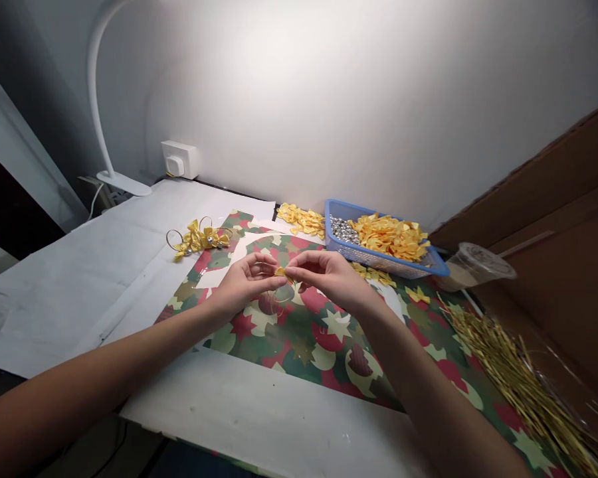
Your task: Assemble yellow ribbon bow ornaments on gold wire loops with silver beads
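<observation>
My left hand (252, 282) and right hand (329, 279) are both grasping, fingertips pinched on a small gold ribbon piece (283, 271), held above the patterned paper (299, 345) for close working. Beyond, within reach, stands a blue basket (379, 257) of ribbon pieces (391, 238) and silver beads (343, 230).

A white-covered table (64, 292) carries star-patterned wrapping paper (299, 358), a blue plastic basket (386, 265) and loose yellow ribbon pieces (301, 219).
</observation>
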